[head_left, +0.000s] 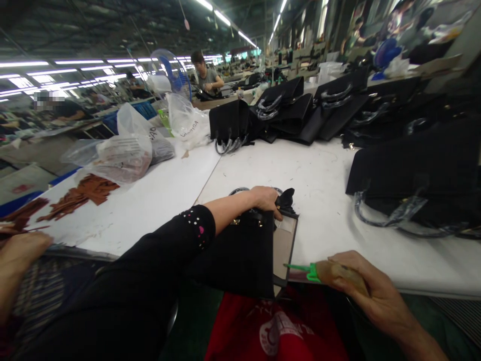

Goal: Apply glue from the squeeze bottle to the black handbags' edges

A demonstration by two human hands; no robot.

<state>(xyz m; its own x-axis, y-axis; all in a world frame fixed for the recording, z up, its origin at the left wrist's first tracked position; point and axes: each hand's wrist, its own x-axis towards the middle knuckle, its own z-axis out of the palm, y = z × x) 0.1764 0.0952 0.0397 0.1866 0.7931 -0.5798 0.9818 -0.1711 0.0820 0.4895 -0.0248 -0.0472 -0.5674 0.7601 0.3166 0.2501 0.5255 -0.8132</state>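
Note:
A black handbag (244, 255) lies at the near edge of the white table, its open side showing a beige inside (282, 245). My left hand (266, 198) reaches over its top near the handles and grips the far upper corner, by a flap of black material (287, 198). Some of those fingers are hidden by the bag. In my right hand (366, 286) is a brownish squeeze bottle (340, 277) with a long green nozzle. The nozzle tip points left, close to the bag's side edge; whether it touches cannot be made out.
Black handbags with plastic-wrapped handles are piled at the back (285, 108) and right (417, 175). Clear plastic bags (124, 155) and brown strips (88, 195) lie on the left. Another person's hand (24, 250) is at the left edge. A blue fan (175, 75) stands behind.

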